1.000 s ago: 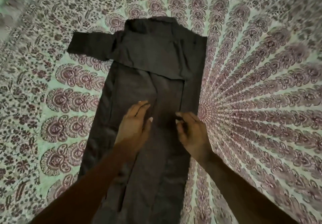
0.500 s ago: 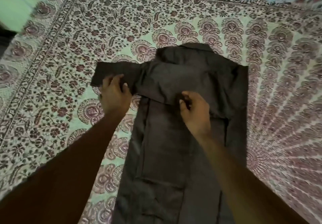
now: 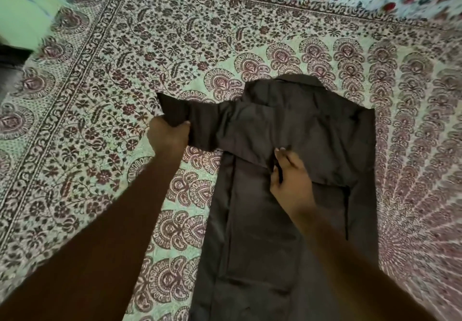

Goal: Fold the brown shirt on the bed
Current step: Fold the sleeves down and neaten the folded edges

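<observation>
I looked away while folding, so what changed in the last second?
Both hands moved up the brown shirt from its lower middle. The left hand went out to the spread sleeve and now grips it; the right hand pinches the lower edge of the folded-over part. The shirt stayed flat on the bed, right side folded in.

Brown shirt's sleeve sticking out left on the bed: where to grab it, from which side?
Pinch the sleeve of the dark brown fabric shirt near its cuff end, at the near edge, coming from the left. It lies flat over the patterned bedspread, so that edge is open; the left hand grips there, while the right hand holds the body.
</observation>
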